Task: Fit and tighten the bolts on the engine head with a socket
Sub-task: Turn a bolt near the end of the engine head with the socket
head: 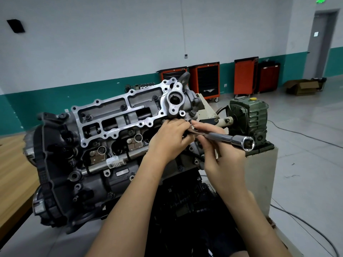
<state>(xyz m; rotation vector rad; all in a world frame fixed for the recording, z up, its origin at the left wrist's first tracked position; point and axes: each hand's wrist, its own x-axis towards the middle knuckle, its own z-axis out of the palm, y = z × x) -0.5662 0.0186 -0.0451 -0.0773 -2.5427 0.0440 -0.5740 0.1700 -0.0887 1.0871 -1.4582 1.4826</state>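
Pinching socket wrench (225, 137) shaft, left hand (167, 140) and right hand (222, 164) fingers curled; long axis left-right, hex mouth pointing right

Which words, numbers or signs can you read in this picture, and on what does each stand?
Barcode label on the engine: too small to read.
Green sign above the door: blurred, unreadable.
Paper on the door: too small.
Nothing reads clearly.

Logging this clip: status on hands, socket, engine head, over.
Right hand grips socket wrench, socket end pointing away from engine head. Left hand curled at head's end, grip unclear. Bolt spot hidden by hands.
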